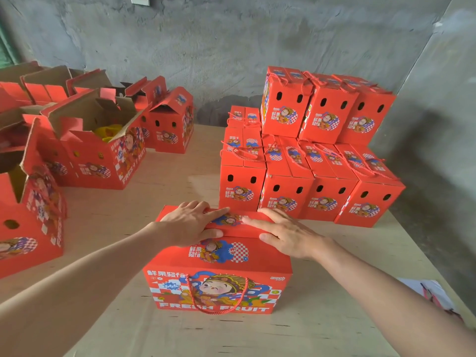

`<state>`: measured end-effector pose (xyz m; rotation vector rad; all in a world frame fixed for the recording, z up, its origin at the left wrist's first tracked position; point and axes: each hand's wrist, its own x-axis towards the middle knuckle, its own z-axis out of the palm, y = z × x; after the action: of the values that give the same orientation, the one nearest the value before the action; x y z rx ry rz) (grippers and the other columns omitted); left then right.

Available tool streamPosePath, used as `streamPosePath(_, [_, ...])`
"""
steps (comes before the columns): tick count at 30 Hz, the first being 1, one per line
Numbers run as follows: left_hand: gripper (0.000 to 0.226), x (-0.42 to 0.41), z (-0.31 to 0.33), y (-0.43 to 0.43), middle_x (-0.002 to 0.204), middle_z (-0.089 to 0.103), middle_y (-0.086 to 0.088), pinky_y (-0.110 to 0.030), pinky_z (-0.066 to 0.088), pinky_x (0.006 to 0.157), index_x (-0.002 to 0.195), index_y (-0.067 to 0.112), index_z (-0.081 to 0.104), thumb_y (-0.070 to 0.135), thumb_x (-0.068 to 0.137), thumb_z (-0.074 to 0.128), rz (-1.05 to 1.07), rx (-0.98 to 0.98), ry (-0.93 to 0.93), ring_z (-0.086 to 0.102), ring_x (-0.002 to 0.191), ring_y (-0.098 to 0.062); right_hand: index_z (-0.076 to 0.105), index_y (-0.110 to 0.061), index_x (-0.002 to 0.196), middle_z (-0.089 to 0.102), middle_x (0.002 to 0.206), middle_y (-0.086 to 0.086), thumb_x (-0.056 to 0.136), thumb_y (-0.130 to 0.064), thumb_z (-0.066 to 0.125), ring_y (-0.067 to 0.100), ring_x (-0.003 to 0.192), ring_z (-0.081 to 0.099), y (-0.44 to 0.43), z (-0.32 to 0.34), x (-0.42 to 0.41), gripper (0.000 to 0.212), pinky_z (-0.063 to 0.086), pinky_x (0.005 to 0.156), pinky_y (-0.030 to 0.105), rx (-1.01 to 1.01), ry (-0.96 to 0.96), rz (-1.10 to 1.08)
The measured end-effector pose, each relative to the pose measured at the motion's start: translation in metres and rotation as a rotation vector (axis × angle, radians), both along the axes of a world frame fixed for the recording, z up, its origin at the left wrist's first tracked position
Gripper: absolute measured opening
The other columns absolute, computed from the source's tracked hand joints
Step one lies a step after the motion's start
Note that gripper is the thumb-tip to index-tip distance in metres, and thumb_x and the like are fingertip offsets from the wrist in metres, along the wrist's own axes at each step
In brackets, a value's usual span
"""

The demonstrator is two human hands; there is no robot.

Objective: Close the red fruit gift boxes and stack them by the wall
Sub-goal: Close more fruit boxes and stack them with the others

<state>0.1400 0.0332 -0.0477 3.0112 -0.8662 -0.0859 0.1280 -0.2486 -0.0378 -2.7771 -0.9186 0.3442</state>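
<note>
Head view, lower centre of frame: pressed down flat with left hand (190,224) and right hand (286,235) on the folded top flaps of a red gift box (219,276). Held all fingers straight and slightly spread, curled round nothing and grasped nothing. Laid the left thumb along the seam between the flaps, and pointed the fingertips of both hands toward each other across the cartoon print on top.

Showed that box standing on the plywood table (334,325), well short of the wall, its long printed side toward the bottom of the frame and a red rope handle (219,304) hanging down over that side.

Showed, just above the fingertips at centre right, a stack of closed boxes (322,181): four across the front of the lower tier, more behind them, and three on the upper tier (327,112), all backed against the grey concrete wall (231,47) near its corner. Could not tell whether the pressed box touched the stack.

Showed open boxes (85,161) at middle and upper left, flaps standing up, one with yellow contents (108,132) inside, and one half-folded box (171,124) left of upper centre.

Showed white papers (432,292) at lower right, by the table edge.
</note>
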Motion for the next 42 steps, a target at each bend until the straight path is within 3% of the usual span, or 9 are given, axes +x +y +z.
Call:
streamPosePath(9, [0.104, -0.001, -0.007, 0.001, 0.142, 0.036, 0.003, -0.036, 0.025, 0.111, 0.149, 0.042, 0.002, 0.087, 0.059, -0.021, 0.055, -0.017, -0.042, 0.034, 0.131, -0.021, -0.002, -0.069, 0.134, -0.004, 0.161, -0.005, 0.103, -0.043, 0.021, 0.021, 0.147, -0.007, 0.002, -0.001, -0.004, 0.046, 0.004, 0.12, 0.046, -0.039, -0.007, 0.0])
streamPosePath(15, [0.112, 0.005, -0.003, 0.002, 0.142, 0.033, 0.001, -0.036, 0.025, 0.111, 0.15, 0.04, -0.003, 0.089, 0.051, -0.026, 0.004, 0.048, 0.017, 0.032, 0.131, -0.021, 0.004, -0.065, 0.138, -0.002, 0.161, -0.003, 0.104, -0.04, 0.023, 0.021, 0.147, -0.007, 0.004, -0.001, -0.008, 0.047, 0.006, 0.119, 0.047, -0.01, -0.01, -0.014])
streamPosePath(22, [0.102, 0.007, -0.001, 0.006, 0.131, 0.04, 0.001, -0.033, 0.028, 0.106, 0.151, 0.038, 0.001, 0.082, 0.063, -0.026, -0.061, 0.007, -0.023, 0.038, 0.123, -0.017, -0.004, -0.07, 0.131, -0.002, 0.161, -0.004, 0.103, -0.045, 0.022, 0.018, 0.146, -0.004, 0.003, -0.002, -0.007, 0.046, 0.006, 0.117, 0.044, -0.026, -0.068, 0.008])
streamPosePath(28, [0.099, 0.003, -0.01, 0.003, 0.133, 0.037, 0.003, -0.034, 0.027, 0.108, 0.15, 0.042, 0.001, 0.082, 0.064, -0.025, 0.02, -0.034, -0.032, 0.035, 0.127, -0.018, -0.011, -0.07, 0.131, -0.021, 0.157, -0.013, 0.101, -0.051, 0.018, 0.019, 0.142, -0.029, 0.003, -0.007, -0.006, 0.045, -0.018, 0.114, 0.046, -0.087, -0.074, 0.029])
streamPosePath(31, [0.099, 0.002, -0.008, 0.003, 0.135, 0.034, 0.003, -0.033, 0.027, 0.109, 0.149, 0.042, -0.001, 0.084, 0.062, -0.023, 0.022, 0.022, 0.02, 0.033, 0.128, -0.017, -0.007, -0.07, 0.133, -0.026, 0.154, -0.019, 0.102, -0.049, 0.015, 0.015, 0.138, -0.035, 0.003, -0.012, -0.009, 0.043, -0.019, 0.114, 0.048, -0.054, -0.009, 0.0])
streamPosePath(34, [0.076, 0.009, -0.003, 0.0, 0.133, 0.035, 0.005, -0.033, 0.025, 0.109, 0.149, 0.043, 0.006, 0.076, 0.081, -0.004, 0.061, -0.01, 0.107, 0.032, 0.127, -0.016, -0.006, -0.071, 0.132, -0.024, 0.155, -0.02, 0.101, -0.05, 0.016, 0.014, 0.14, -0.032, 0.004, -0.01, -0.006, 0.043, -0.015, 0.116, 0.049, -0.046, -0.014, -0.01])
streamPosePath(37, [0.046, 0.019, 0.002, 0.001, 0.135, 0.038, 0.004, -0.033, 0.024, 0.106, 0.147, 0.043, 0.018, 0.046, 0.102, 0.02, 0.128, -0.138, 0.284, 0.033, 0.129, -0.018, -0.005, -0.07, 0.132, -0.023, 0.155, -0.019, 0.101, -0.052, 0.016, 0.013, 0.141, -0.03, 0.004, -0.009, -0.007, 0.042, -0.014, 0.116, 0.048, -0.056, -0.011, -0.006])
streamPosePath(40, [0.051, 0.015, -0.002, 0.012, 0.149, 0.032, 0.006, -0.047, 0.005, 0.115, 0.149, 0.039, 0.014, 0.051, 0.1, 0.016, 0.213, -0.037, 0.177, 0.021, 0.141, -0.018, -0.006, -0.068, 0.133, -0.023, 0.155, -0.018, 0.101, -0.051, 0.016, 0.013, 0.141, -0.03, 0.004, -0.008, -0.007, 0.042, -0.016, 0.116, 0.046, -0.072, -0.002, -0.015])
streamPosePath(42, [0.062, 0.01, -0.006, 0.016, 0.154, 0.025, 0.006, -0.056, -0.01, 0.112, 0.151, 0.034, 0.007, 0.061, 0.095, 0.01, 0.281, 0.056, 0.083, 0.009, 0.146, -0.019, -0.007, -0.065, 0.135, -0.023, 0.155, -0.016, 0.101, -0.051, 0.016, 0.014, 0.141, -0.03, 0.006, -0.005, -0.005, 0.043, -0.019, 0.114, 0.045, -0.11, -0.007, -0.021])
